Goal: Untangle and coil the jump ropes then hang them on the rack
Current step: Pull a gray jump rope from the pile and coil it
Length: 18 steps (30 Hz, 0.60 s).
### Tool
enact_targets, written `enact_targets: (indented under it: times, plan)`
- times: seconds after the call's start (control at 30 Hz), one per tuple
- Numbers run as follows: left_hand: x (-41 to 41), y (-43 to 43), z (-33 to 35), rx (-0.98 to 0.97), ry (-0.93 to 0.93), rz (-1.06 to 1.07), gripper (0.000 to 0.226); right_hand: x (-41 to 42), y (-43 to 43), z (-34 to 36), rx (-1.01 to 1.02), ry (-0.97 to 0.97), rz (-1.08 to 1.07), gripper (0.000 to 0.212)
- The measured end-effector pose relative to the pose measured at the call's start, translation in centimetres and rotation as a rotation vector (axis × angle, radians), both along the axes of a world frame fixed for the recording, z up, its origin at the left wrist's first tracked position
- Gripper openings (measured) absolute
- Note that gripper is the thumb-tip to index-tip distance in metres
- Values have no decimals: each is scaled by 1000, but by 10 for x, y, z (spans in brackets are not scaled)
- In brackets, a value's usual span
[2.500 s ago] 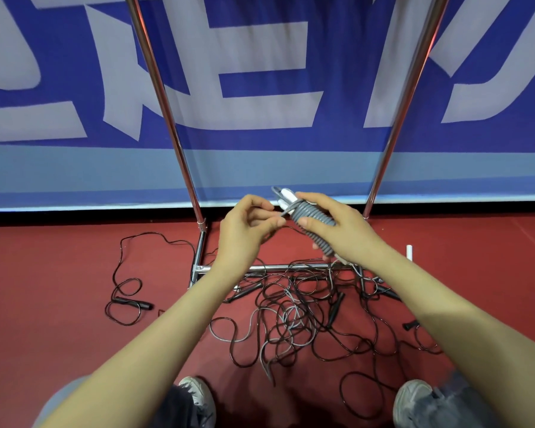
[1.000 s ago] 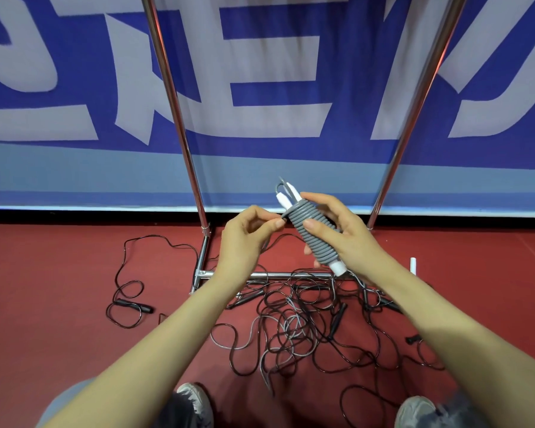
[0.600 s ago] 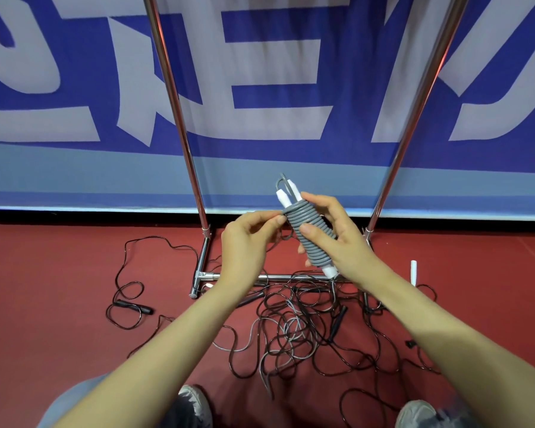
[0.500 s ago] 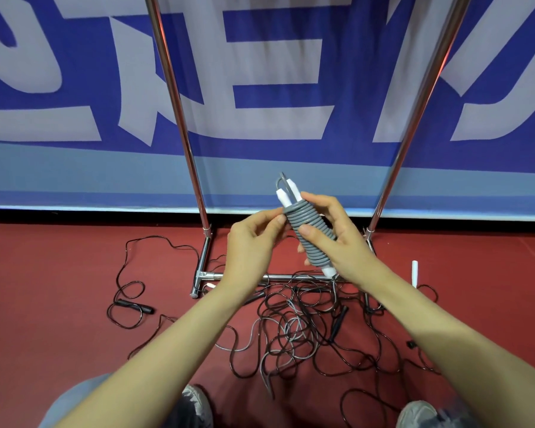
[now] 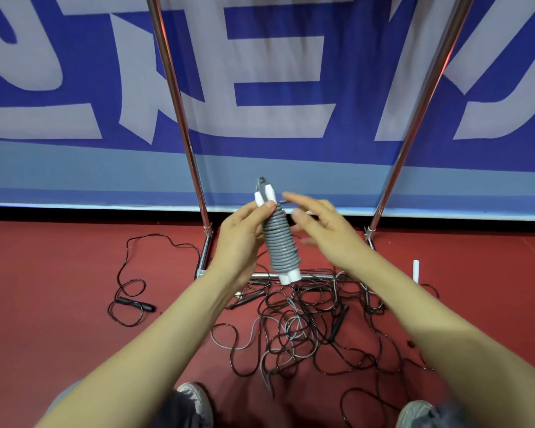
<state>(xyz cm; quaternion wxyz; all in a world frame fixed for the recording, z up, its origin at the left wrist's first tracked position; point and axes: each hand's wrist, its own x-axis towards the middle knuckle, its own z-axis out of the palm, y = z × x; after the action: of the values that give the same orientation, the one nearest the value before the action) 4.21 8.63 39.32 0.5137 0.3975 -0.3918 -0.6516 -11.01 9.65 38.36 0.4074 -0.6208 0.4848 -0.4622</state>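
1. rope bundle (image 5: 280, 242): clasped in left hand (image 5: 238, 242), long axis near upright.
2. right hand (image 5: 325, 230): fingers straight, empty, just right of bundle; contact unclear.
3. rack uprights (image 5: 179, 118): beyond both hands; the lift to hang likely starts from the left.

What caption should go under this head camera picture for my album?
Left hand grips a coiled grey jump rope above tangled ropes by the rack.

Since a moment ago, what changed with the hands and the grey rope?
The coiled grey jump rope passed over: the left hand now grips it, and the right hand let go and opened beside it. The tangled ropes on the floor and the rack stayed put.
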Motion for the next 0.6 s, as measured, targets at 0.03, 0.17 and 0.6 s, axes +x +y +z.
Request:
enact_targets:
  times: [0.03,0.17,0.6]
  plan:
    - [3,-2,1,11,4,-29,15,-8,-2,3,-7,35,-63,31]
    - [7,-4,3,31,10,-200,16,-32,-2,8,-61,223,-141,29]
    - [10,-12,-19,125,-46,-280,8,-60,4,23,-64,184,-187,14]
